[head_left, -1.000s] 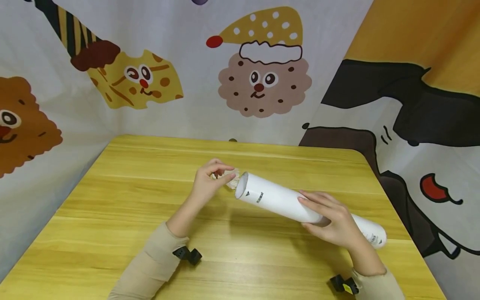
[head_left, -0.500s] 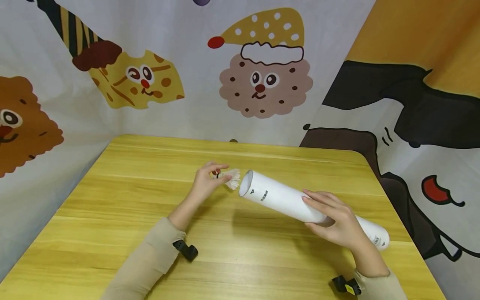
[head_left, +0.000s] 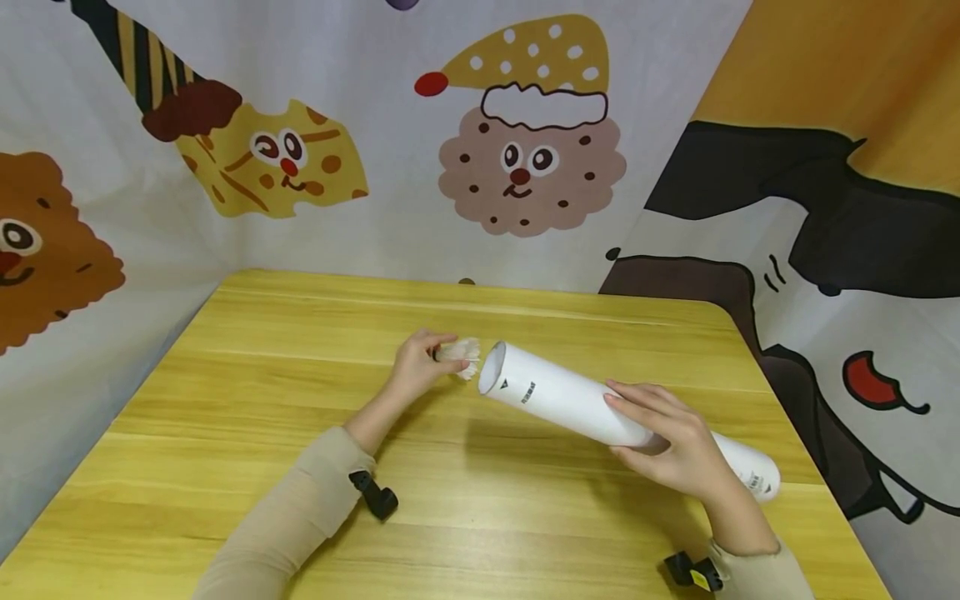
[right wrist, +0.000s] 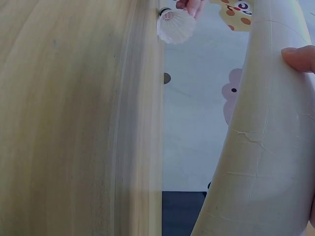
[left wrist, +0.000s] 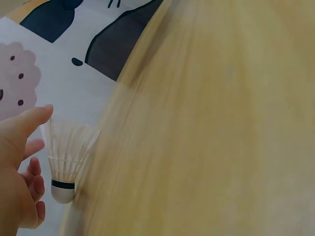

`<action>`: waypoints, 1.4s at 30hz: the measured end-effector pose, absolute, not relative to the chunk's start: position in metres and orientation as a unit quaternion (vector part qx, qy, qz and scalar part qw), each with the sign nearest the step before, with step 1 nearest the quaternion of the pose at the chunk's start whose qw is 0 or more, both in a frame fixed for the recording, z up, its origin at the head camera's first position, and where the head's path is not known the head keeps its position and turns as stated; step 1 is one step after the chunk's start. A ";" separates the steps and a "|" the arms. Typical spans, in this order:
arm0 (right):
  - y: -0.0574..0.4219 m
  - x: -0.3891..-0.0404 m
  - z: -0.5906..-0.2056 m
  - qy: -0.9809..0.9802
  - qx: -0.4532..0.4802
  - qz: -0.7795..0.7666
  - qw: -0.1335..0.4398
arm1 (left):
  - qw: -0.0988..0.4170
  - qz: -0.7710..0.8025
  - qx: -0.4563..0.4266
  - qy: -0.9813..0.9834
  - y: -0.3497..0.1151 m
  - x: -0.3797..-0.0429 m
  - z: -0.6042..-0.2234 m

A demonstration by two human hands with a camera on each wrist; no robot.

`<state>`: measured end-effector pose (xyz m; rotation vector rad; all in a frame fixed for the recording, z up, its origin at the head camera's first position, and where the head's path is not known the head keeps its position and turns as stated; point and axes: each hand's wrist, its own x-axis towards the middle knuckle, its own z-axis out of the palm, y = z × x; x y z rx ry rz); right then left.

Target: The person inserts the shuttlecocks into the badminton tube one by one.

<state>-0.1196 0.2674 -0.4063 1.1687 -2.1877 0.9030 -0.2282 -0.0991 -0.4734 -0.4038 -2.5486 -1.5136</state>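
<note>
My left hand [head_left: 417,363] pinches a white feather shuttlecock [head_left: 468,353] between thumb and fingers. Its feather skirt points right, a short gap from the open end of a long white tube [head_left: 562,395]. In the left wrist view the shuttlecock [left wrist: 66,160] shows a pale cork base with a dark band, and the curled fingers [left wrist: 34,184] lie beside it. My right hand [head_left: 671,435] grips the tube around its middle, holding it slanted with the open end up and to the left. In the right wrist view the tube [right wrist: 266,132] has creased wrapping; the shuttlecock [right wrist: 175,27] appears beyond.
Below both hands lies a yellow wood-grain table [head_left: 480,533]. A curtain [head_left: 405,233] with cartoon prints hangs behind it and along its sides. Small black cameras [head_left: 373,496] are strapped at both sleeves.
The tube and right hand shifted slightly right, then stayed still. The left hand drew the shuttlecock a little away from the tube's mouth, and its fingers moved forward along the feathers.
</note>
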 end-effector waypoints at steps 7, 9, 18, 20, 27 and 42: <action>0.267 -0.119 -0.406 -0.804 0.427 0.331 0.250 | 0.078 -0.514 -0.130 -0.845 -0.101 -0.227 -0.477; 0.266 -0.119 -0.406 -0.804 0.427 0.330 0.251 | 0.079 -0.523 -0.125 -0.839 -0.102 -0.227 -0.477; 0.263 -0.117 -0.403 -0.801 0.431 0.332 0.252 | 0.098 -0.561 -0.109 -0.815 -0.106 -0.225 -0.475; 0.263 -0.117 -0.402 -0.800 0.431 0.332 0.252 | 0.113 -0.561 -0.114 -0.812 -0.107 -0.224 -0.475; 0.263 -0.118 -0.403 -0.801 0.430 0.329 0.253 | 0.184 -0.550 -0.142 -0.802 -0.115 -0.225 -0.475; 0.262 -0.119 -0.403 -0.800 0.433 0.332 0.251 | 0.258 -0.589 -0.075 -0.762 -0.131 -0.219 -0.451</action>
